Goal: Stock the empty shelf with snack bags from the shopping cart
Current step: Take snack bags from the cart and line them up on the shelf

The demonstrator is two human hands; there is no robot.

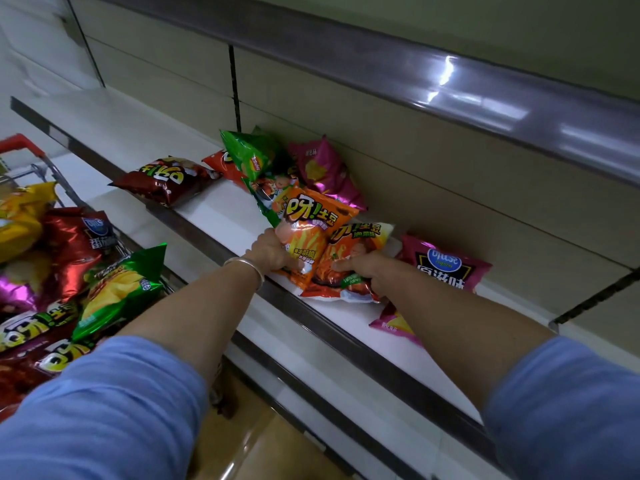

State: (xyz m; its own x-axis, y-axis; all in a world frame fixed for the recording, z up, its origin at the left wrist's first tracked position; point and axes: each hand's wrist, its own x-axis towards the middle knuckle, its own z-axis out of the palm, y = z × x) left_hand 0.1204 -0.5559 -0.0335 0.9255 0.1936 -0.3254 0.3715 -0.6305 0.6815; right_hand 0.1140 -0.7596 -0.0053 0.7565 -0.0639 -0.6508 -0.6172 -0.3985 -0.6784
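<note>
Two crinkly foil snack bags are being set on the white shelf board [214, 216]: the orange bag [308, 233] is clamped by the left hand [273, 251], the red-orange bag [349, 261] by the right hand [367, 271]. Both are best slid toward 1 o'clock, stood upright, clear of the pink foil bag [446, 268] at 3 o'clock; the red-handled wire shopping cart [38, 168] at 9 o'clock holds more.

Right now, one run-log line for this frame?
phase: placing | left hand: grip on orange snack bag | right hand: grip on white-orange snack bag | both bags on shelf | shopping cart: bags remain
</note>
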